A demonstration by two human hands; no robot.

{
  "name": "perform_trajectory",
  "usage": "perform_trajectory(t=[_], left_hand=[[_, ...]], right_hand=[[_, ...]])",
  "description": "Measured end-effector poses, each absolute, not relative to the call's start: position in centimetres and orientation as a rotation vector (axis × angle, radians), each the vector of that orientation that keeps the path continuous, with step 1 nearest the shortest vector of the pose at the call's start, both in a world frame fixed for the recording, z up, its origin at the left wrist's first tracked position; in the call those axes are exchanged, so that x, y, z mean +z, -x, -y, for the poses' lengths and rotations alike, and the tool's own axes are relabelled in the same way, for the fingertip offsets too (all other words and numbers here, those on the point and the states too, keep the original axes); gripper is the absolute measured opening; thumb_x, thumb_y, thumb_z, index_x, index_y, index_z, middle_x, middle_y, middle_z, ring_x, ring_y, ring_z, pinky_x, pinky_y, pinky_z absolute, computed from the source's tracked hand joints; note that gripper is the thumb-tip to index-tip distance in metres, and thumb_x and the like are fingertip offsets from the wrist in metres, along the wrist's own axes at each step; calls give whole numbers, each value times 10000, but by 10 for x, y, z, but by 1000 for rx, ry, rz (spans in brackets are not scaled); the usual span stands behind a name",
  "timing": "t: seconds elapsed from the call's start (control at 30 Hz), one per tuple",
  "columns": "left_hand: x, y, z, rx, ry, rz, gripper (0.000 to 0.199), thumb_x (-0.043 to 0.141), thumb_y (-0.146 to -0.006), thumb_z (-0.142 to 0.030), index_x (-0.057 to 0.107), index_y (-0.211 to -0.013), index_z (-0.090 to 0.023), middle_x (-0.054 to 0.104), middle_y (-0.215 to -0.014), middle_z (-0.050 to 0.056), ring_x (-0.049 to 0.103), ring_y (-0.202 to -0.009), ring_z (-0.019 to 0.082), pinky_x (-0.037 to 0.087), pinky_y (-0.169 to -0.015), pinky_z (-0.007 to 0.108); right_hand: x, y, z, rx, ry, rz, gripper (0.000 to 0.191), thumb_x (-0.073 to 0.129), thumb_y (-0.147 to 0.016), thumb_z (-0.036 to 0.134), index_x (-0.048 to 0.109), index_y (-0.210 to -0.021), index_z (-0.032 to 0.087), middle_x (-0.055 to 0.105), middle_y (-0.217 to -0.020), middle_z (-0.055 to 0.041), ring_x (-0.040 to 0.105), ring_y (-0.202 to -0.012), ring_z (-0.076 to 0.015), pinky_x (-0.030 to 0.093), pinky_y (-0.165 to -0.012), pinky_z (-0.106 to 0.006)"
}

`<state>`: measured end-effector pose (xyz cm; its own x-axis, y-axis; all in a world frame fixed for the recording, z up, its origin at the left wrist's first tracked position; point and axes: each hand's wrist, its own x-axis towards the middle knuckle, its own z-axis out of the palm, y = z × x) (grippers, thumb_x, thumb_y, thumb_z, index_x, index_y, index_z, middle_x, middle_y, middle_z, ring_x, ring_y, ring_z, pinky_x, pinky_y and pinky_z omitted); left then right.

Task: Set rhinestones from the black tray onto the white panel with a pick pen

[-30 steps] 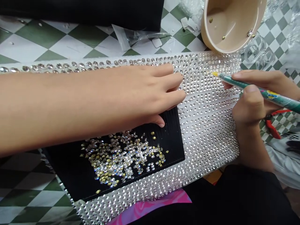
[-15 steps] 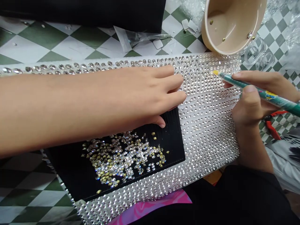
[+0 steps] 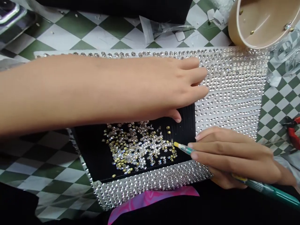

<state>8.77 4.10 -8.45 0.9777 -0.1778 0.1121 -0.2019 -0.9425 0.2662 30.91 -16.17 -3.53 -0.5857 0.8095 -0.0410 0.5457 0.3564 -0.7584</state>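
My left hand (image 3: 187,82) lies palm down across a sheet covered with rows of rhinestones (image 3: 234,93) and the upper part of a black tray (image 3: 87,156), its fingers apart. Loose clear and gold-backed stones (image 3: 140,148) are heaped on the tray. My right hand (image 3: 234,156) grips a green pen (image 3: 269,190) near its yellow tip. That tip is at the right edge of the loose stones. Whether it touches a stone cannot be made out.
A beige cup (image 3: 246,39) with a few stones inside lies tilted at the upper right. Red-handled pliers (image 3: 292,134) are at the right edge. A clear plastic piece (image 3: 161,28) and a black object (image 3: 117,9) lie beyond the sheet.
My right hand has moved left and down with the pen, from over the rhinestone sheet to the loose stones. The view has shifted; my left hand keeps its place on the sheet.
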Motion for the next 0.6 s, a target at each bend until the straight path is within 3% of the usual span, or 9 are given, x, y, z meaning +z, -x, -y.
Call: perform_trajectory(t=[0.07,0.27,0.4,0.6], left_hand=[[-84,-88,-41,137,-2888,286,400,724,-1023,-517,437,-1053,-240,563,-1261,120,577,-1325,396,548,-1109,527],[-84,-86,-39,158,-2914,294,393,730,-1032,-497,442,-1073,-233,535,-1112,70,585,-1337,412,569,-1086,524],[-86,-85,-40,167,-2935,302,390,686,-1055,-522,449,-1141,-224,546,-1218,91,565,-1370,397,550,-1131,515],[-87,-84,-42,150,-2951,289,384,650,-1067,-531,456,-1180,-220,534,-1358,117,542,-1418,399,516,-1188,506]], right_hand=[[-50,-305,158,1049,1109,2277,387,721,-1008,169,725,-1395,156,852,-1202,-97,828,-1138,-207,695,-1127,-381],[-59,-303,158,988,1026,2173,422,637,-1055,202,687,-1474,220,862,-1151,-62,845,-1060,-200,720,-1077,-385],[-35,-299,157,1168,1231,2286,476,705,-1014,155,688,-1480,249,854,-1201,-64,833,-1144,-220,695,-1140,-431],[-35,-298,160,1079,1255,2235,462,677,-1045,175,671,-1497,268,855,-1169,-42,836,-1136,-214,693,-1142,-404]])
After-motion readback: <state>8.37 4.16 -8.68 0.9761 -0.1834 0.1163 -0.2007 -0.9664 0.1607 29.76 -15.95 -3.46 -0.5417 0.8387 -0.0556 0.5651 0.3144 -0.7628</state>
